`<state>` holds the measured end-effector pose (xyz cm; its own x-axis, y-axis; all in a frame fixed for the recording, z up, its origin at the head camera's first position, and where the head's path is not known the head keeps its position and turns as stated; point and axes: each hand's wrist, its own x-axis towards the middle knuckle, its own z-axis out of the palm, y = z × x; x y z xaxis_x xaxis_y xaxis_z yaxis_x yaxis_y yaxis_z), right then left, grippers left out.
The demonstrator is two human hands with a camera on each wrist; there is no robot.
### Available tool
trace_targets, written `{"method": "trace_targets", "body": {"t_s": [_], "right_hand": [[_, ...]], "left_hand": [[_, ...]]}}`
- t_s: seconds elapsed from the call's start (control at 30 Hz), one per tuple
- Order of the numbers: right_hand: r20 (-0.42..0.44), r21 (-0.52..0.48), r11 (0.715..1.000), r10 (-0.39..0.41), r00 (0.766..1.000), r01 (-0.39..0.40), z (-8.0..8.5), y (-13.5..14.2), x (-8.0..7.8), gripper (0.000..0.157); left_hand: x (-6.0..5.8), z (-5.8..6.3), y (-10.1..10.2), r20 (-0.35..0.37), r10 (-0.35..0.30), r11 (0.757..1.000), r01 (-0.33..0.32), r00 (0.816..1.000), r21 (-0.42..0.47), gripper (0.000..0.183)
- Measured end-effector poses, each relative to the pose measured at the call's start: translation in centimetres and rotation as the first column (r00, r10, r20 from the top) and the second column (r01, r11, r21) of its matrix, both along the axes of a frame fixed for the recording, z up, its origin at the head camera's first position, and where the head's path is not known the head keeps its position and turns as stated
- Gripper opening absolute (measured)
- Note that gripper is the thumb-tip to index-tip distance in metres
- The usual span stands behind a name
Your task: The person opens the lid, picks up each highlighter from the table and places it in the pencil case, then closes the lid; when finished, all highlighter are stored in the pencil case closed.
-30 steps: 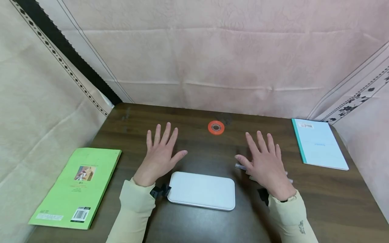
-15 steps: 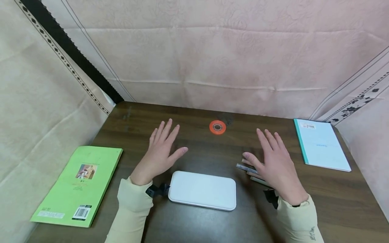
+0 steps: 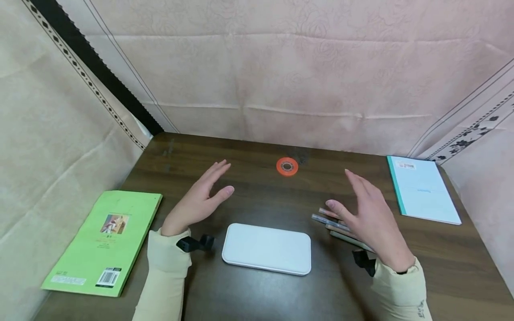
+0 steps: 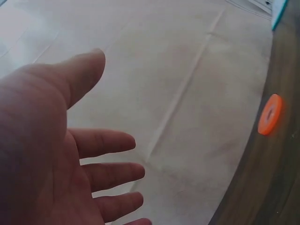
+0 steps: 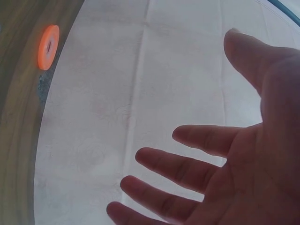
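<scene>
Pale patterned cloth (image 3: 257, 80) hangs behind a dark wooden worktop (image 3: 261, 196), with a black strip (image 3: 97, 67) slanting across the cloth's ten-o'clock side. Taking the white rounded case (image 3: 267, 248), which lies flat near the person, as the clock's centre, the left hand (image 3: 196, 201) is raised at ten o'clock, its thumb well apart from its extended fingers. At half past two, the right hand (image 3: 371, 218) has its thumb and fingers apart too, reaching across the view of several slim pens (image 3: 339, 231); these lie side by side on the worktop, partly hidden, and I cannot tell whether the hand touches them. Both palms face inward. Just past twelve sits an orange disc (image 3: 287, 166). A green book (image 3: 102, 243) lies at nine o'clock, and a pale blue notebook (image 3: 423, 189) between two and three, beyond the right hand.
</scene>
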<state>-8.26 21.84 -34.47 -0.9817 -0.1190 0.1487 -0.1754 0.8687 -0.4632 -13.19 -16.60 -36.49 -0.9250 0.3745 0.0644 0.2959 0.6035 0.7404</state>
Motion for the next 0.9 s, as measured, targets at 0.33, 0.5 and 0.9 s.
{"method": "trace_targets", "body": {"t_s": [0.33,0.5,0.9], "right_hand": [[0.076,-0.010,1.000,-0.015,0.997,0.016,0.4,0.4,0.7,0.093],[0.102,0.007,1.000,0.000,0.995,-0.001,0.0,0.8,0.9,0.096],[0.164,0.044,0.996,0.065,0.984,-0.073,-2.6,0.5,1.1,0.095]], "left_hand": [[1.8,-0.7,-2.1,0.062,0.028,0.998,-0.031,0.998,0.062,0.067],[3.2,-2.4,-2.8,0.108,0.021,0.999,-0.024,0.994,0.023,0.074],[5.5,-6.3,-2.7,0.170,-0.040,0.995,0.055,0.985,-0.084,0.096]]}}
